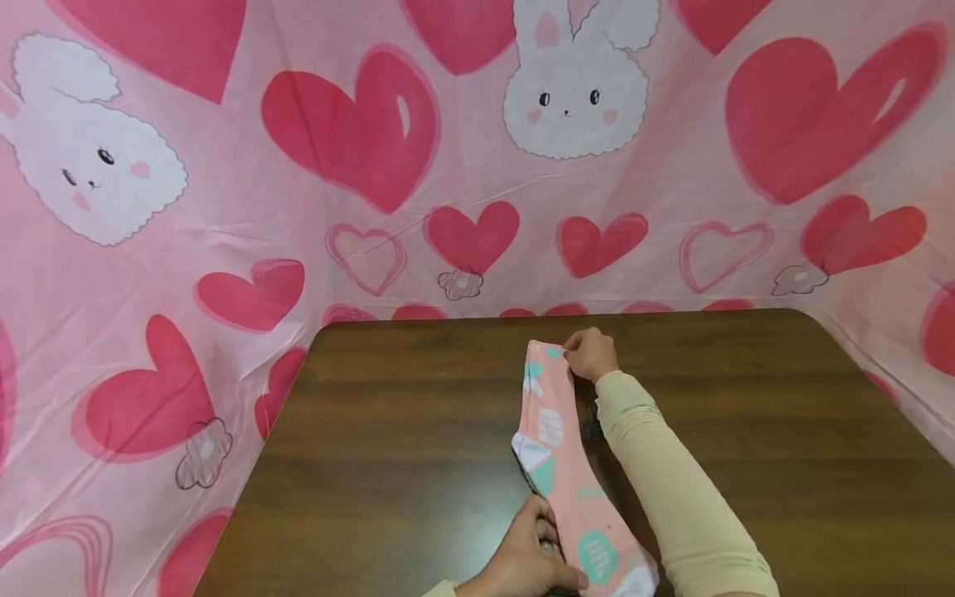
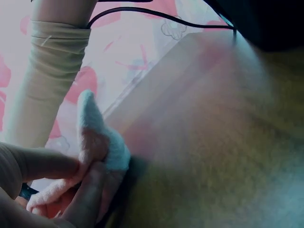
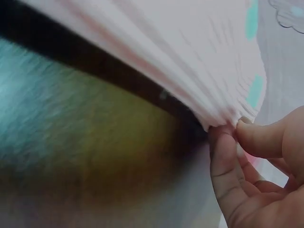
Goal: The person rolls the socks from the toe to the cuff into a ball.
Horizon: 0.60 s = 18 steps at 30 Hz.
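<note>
A long pink sock (image 1: 569, 464) with mint and white patches stretches lengthwise over the table, its cuff at the far end and its white toe near the front. At the cuff's right corner, my right hand (image 1: 593, 355) pinches the fabric between thumb and forefinger; the right wrist view shows the sock (image 3: 209, 71) gathered into creases at those fingertips. My left hand (image 1: 525, 551) grips the sock's left edge near the toe. In the left wrist view, thumb and finger of the left hand (image 2: 85, 190) pinch a fold of the sock (image 2: 116, 147).
The dark wood table (image 1: 388, 448) lies beneath the sock. A pink cloth (image 1: 462, 166) printed with hearts and rabbits hangs behind and along the sides. A black cable (image 2: 156, 14) runs from the sleeve in the left wrist view.
</note>
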{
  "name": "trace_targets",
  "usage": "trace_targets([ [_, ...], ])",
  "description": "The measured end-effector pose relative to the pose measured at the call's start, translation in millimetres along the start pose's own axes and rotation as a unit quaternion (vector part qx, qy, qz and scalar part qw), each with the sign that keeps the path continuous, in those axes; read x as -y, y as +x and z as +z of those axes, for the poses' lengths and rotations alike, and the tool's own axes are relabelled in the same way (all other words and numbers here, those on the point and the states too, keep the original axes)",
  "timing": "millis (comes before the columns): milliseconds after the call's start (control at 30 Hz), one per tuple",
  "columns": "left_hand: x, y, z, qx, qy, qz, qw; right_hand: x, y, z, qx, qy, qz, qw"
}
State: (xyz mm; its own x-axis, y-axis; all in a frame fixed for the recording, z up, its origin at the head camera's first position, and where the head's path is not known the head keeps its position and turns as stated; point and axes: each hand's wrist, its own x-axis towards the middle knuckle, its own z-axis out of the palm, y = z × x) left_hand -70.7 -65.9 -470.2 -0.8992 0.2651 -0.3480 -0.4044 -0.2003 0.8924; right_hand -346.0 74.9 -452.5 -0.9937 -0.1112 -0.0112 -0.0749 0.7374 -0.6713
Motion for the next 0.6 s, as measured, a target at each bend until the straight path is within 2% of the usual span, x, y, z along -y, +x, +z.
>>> trace_targets([
  [133, -2.6, 0.4, -2.7, 0.018, 0.013, 0.004, 0.9997, 4.9, 1.0, -1.4, 0.010, 0.011, -0.001, 0.9999],
  [300, -5.4, 0.7, -2.9, 0.045, -0.022, 0.017, 0.9986, 9.0, 2.0, -1.7, 0.015, 0.007, -0.005, 0.9999],
  [467, -4.1, -1.1, -2.5, 0.036, -0.031, 0.002, 0.9989, 7.3, -1.3, 0.6, 0.024, -0.011, 0.001, 0.9997],
  [600, -3.0, -2.2, -3.9, 0.032, -0.009, -0.007, 0.9994, 5.1, -1.3, 1.7, 0.019, -0.015, 0.004, 0.9997],
])
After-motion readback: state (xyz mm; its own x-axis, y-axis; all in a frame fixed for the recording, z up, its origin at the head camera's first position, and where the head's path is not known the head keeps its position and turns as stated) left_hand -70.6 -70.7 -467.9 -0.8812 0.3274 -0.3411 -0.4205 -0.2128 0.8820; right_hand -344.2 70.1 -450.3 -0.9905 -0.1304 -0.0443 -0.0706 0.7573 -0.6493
